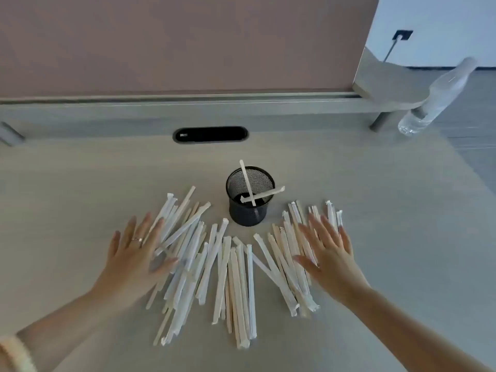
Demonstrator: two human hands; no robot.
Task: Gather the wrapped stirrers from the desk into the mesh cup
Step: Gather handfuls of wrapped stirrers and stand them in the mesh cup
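bare desk (pixel 80 183) lies open left and right of the frame. wrapped stirrers (pixel 230 277) fan out low centre below the mesh cup (pixel 249 208); left hand (pixel 134 256) and right hand (pixel 330 256) rest flat, fingers spread, on the fan's outer edges.

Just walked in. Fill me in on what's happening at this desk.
A person is gathering paper-wrapped wooden stirrers into a black wire-mesh cup. Two stirrers already stand in the cup; the rest lie fanned across the pale wooden desk in front of it. The left hand and right hand are both open and spread flat over the outer edges of the pile, gripping nothing.
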